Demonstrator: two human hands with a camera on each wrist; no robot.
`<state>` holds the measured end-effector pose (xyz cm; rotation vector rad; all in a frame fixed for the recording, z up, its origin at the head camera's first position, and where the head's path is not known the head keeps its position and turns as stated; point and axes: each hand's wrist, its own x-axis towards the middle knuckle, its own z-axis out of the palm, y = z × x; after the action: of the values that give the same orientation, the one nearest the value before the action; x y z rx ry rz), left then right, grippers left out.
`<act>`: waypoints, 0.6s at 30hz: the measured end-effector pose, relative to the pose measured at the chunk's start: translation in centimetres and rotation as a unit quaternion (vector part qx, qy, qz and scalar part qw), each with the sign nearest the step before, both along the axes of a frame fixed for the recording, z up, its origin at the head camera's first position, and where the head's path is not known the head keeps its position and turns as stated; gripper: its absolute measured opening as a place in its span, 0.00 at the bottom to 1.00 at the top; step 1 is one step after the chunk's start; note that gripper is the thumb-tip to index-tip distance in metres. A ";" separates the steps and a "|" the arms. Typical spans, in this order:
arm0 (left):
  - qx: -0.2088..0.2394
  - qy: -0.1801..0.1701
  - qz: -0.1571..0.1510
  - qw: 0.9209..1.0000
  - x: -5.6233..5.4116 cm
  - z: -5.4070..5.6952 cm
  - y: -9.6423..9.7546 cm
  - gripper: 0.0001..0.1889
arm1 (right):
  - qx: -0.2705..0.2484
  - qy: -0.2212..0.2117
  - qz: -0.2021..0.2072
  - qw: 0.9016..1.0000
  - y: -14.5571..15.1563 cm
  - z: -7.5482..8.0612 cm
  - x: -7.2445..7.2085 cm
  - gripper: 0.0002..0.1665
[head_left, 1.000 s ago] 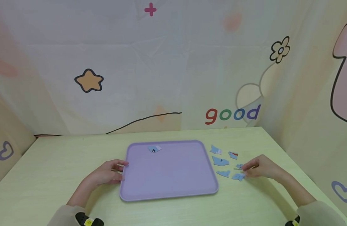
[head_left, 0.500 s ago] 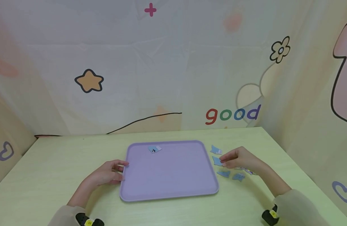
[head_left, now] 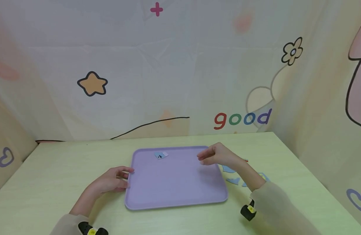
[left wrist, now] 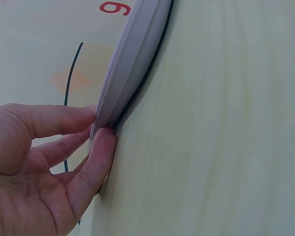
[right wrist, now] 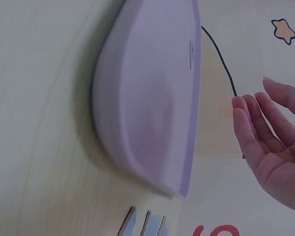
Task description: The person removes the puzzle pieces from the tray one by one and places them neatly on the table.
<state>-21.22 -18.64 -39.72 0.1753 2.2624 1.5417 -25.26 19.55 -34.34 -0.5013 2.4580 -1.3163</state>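
Note:
A light purple tray [head_left: 174, 182] lies on the table. My left hand [head_left: 114, 179] pinches its left rim; in the left wrist view the thumb [left wrist: 102, 147] and fingers close on the edge. Above the tray's right back part hovers my right hand [head_left: 217, 155], fingers loosely bent, with nothing visible between them in the right wrist view. One blue puzzle piece [head_left: 161, 155] lies near the tray's back edge. More pieces lie right of the tray: a blue one [head_left: 228, 169], another [head_left: 233, 180] and a blue-and-yellow one [head_left: 263, 177]. My right hand and forearm hide others partly or fully.
The pale wooden table [head_left: 74, 163] extends around the tray. Behind it hangs a printed cloth [head_left: 145, 81] with the coloured word "good"; cloth walls also stand at both sides.
My right hand has moved left from the puzzle pieces to above the tray. A blue-and-yellow piece now shows farther right. My left hand has stayed on the tray's rim.

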 end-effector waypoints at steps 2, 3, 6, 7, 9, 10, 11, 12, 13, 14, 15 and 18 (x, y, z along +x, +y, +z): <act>-0.003 0.000 0.001 1.000 0.0 0.0 -0.1 0.27 | -0.009 -0.005 -0.003 1.000 -1.3 0.1 -0.3 0.21; -0.004 -0.001 0.002 1.000 0.0 0.0 -0.1 0.27 | -0.015 -0.008 -0.004 1.000 -1.9 0.2 -0.4 0.21; -0.004 -0.002 0.001 1.000 0.0 0.0 -0.2 0.27 | -0.033 -0.019 -0.012 0.999 -3.7 0.3 -0.9 0.20; -0.003 -0.003 0.001 1.000 0.0 0.0 -0.1 0.27 | -0.035 -0.023 -0.015 0.999 -4.2 0.3 -1.1 0.20; -0.001 -0.005 0.001 1.000 0.0 0.0 -0.1 0.27 | -0.034 -0.026 -0.017 0.999 -5.3 0.2 -1.6 0.20; 0.000 -0.005 0.001 1.000 0.0 0.0 -0.1 0.27 | -0.034 -0.029 -0.019 0.999 -5.8 0.1 -1.9 0.20; 0.001 -0.006 0.001 1.000 0.0 0.0 -0.1 0.27 | -0.032 -0.031 -0.018 0.999 -6.3 0.0 -2.2 0.20; 0.002 -0.006 0.000 1.000 0.0 0.0 -0.1 0.27 | -0.029 -0.033 -0.018 0.999 -6.7 0.0 -2.5 0.20; 0.003 -0.006 0.000 1.000 0.0 0.0 -0.1 0.27 | -0.026 -0.037 -0.018 0.999 -7.2 -0.1 -2.8 0.20; 0.004 -0.006 0.000 1.000 0.1 0.1 -0.1 0.27 | -0.024 -0.041 -0.018 0.999 -7.6 -0.1 -3.1 0.21; 0.006 -0.006 -0.001 1.000 0.1 0.1 0.0 0.27 | -0.023 -0.046 -0.018 0.999 -8.0 -0.2 -3.4 0.21; 0.009 -0.003 -0.007 1.000 0.1 0.0 0.0 0.27 | -0.015 -0.055 -0.021 0.998 -9.1 -0.6 -4.3 0.21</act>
<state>-21.11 -18.64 -39.67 0.1908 2.2390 1.5553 -29.59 10.50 -34.91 -0.3767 2.3743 -1.3621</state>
